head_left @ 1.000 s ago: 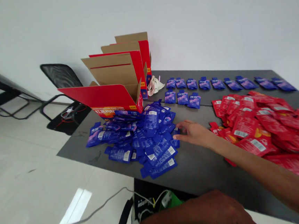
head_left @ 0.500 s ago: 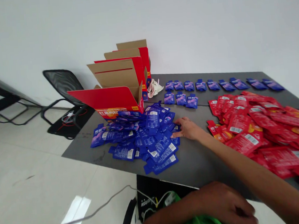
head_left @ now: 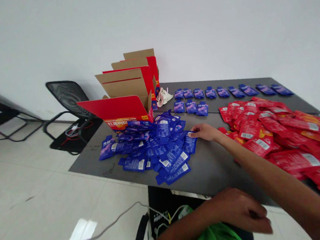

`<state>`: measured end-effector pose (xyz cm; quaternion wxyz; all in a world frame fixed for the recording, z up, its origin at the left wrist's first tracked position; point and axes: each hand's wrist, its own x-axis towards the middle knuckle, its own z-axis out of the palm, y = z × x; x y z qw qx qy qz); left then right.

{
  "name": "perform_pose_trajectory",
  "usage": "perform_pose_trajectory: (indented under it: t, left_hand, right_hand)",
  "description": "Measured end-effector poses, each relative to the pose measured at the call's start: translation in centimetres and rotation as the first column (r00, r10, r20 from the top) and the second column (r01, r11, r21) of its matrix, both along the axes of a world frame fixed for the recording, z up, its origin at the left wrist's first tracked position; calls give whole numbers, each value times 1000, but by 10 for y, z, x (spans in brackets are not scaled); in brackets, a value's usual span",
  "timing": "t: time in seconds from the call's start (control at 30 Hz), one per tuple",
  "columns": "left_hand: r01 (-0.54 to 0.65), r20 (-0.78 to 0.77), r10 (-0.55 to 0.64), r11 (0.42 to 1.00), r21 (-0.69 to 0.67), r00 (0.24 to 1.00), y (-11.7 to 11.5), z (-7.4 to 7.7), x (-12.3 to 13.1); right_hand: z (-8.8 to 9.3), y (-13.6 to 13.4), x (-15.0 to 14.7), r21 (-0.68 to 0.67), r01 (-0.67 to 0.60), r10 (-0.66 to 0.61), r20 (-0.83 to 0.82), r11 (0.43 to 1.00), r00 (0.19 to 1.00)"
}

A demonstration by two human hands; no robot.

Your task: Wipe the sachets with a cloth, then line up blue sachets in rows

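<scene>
3 open red boxes stand beside a heap of blue pouches on the tabletop. Behind it lie rows of 3 and 9 blue pouches. The right hand touches the heap, fingers out flat. The left hand is over a green bag; I cannot tell if its curled fingers hold anything. Red pouches lie far right.

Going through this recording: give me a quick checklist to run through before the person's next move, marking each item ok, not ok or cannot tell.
1. Right hand at the blue sachet heap: ok, fingers at its edge.
2. Right hand gripping a sachet: not ok, fingers lie open.
3. Left hand empty: cannot tell, curled above a green bag.
4. Red sachets apart from the heap: ok, bare tabletop between.
5. Far blue sachet rows: ok, laid separately.
6. Heap spread flat: not ok, sachets overlap.
</scene>
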<state>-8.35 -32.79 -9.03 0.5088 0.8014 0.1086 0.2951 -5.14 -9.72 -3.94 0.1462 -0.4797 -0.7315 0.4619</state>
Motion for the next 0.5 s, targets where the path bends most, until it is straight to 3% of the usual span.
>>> perform_pose_trajectory:
  t: [0.13, 0.3, 0.4, 0.5]
  left_hand:
    - [-39, -77, 45, 996, 76, 996, -1, -3, 3]
    - [-77, -146, 108, 976, 203, 983, -4, -8, 6]
    - [-88, -186, 141, 960, 266, 972, -7, -14, 8]
    - [-102, -173, 146, 966, 239, 974, -11, -18, 8]
  right_hand:
    - [22, -6, 22, -16, 61, -62, -68, 998, 996]
    - [72, -8, 61, 66, 169, -155, -176, 983, 972]
    - [102, 6, 91, 149, 257, -201, -317, 955, 927]
    - [120, 32, 124, 197, 353, -262, -377, 915, 889]
